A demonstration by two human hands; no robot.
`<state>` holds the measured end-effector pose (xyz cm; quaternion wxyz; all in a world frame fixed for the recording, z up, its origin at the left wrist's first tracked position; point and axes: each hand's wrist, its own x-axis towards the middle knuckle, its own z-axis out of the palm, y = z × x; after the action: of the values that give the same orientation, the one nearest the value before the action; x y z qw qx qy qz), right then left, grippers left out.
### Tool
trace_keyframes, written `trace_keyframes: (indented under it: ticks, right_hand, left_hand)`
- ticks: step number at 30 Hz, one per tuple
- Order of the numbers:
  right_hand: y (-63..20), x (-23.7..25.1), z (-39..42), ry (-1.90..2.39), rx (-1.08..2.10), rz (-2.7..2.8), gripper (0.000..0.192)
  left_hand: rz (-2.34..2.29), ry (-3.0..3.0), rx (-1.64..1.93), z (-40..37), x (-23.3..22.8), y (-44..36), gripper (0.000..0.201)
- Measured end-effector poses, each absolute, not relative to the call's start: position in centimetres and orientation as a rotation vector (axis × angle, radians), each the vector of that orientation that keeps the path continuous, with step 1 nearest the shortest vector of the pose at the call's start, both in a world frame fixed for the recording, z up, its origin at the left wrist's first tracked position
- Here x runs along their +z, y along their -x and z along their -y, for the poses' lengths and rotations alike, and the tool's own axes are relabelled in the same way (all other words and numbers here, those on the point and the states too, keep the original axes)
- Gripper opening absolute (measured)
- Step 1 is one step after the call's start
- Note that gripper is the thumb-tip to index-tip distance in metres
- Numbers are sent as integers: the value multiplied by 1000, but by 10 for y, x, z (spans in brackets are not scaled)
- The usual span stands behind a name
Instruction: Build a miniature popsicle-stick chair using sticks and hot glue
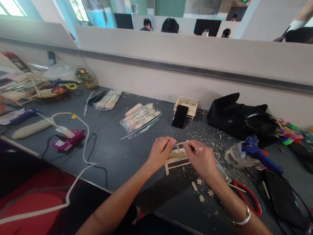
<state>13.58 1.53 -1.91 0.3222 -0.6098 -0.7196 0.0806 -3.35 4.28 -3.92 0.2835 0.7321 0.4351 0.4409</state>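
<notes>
Hands (180,154) around stick frame (176,156), mid-table (115,154)

A dark tabletop (115,154) carries a blue glue gun (255,152) at 3 o'clock, a black bag (228,114) at 2 o'clock, a propped smartphone (180,116) at 12 o'clock, packets of wooden sticks (140,117) at 11 o'clock, and red-handled scissors (248,197) at 4 o'clock.

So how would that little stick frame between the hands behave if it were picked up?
Probably very light: the stick frame is thin slats. Likely fragile, since both the left hand and right hand pinch it with fingertips only. Its legs look thin, so perhaps tippy.
</notes>
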Motion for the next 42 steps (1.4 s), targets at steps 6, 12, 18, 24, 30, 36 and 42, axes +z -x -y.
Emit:
trace_keyframes:
  ticks: [6, 12, 18, 24, 30, 36, 42]
  right_hand:
    - [-155, -2, -11, 1508, 94, 1737, 28]
    - [-182, 19, 18, 1539, 18, 1529, 33]
    - [-197, 7, 49, 1612, 98, 1470, 39]
    - [-196, -4, 41, 1587, 290, 1502, 23]
    - [-183, -13, 20, 1475, 558, 1479, 38]
    - [-163, -26, -2, 1413, 658, 1560, 28]
    - [-155, -48, -6, 1397, 665, 1537, 18]
  left_hand:
    - [-1173, -1980, 1118, -48, -42, 33, 39]
    - [-1086, -1855, 1061, -57, -36, 34, 28]
    - [-1065, -1562, 1122, -66, -24, 39, 30]
    - [-974, -1467, 1135, -68, -13, 42, 34]
    - [-927, -1460, 1181, -65, -12, 44, 33]
    - [-1021, -1613, 1270, -66, -28, 46, 32]
    - [-1168, -1968, 1372, -50, -63, 56, 34]
